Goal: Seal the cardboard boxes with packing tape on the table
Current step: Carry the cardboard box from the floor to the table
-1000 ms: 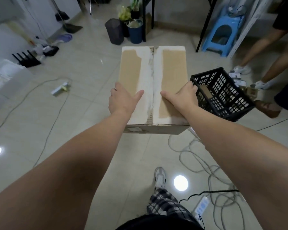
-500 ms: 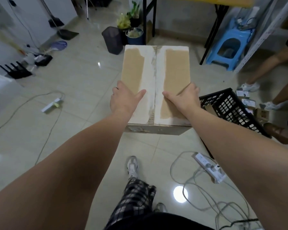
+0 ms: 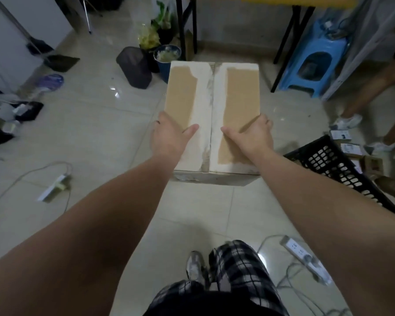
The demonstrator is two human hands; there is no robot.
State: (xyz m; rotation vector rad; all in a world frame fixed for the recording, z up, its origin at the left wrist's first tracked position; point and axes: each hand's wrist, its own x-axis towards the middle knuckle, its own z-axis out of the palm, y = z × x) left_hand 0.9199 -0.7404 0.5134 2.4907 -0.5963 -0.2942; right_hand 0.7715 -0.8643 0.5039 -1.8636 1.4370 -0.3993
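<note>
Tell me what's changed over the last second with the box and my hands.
You have carried the cardboard box forward toward the yellow table, past the black crate, which has slid back to your right. The left hand and right hand still grip the box's sides, thumbs on the closed, untaped top flaps.

Both bare arms reach forward. The left hand (image 3: 171, 135) and right hand (image 3: 252, 135) lie palm-down, thumbs pointing inward, fingers curled over outer edges.
</note>
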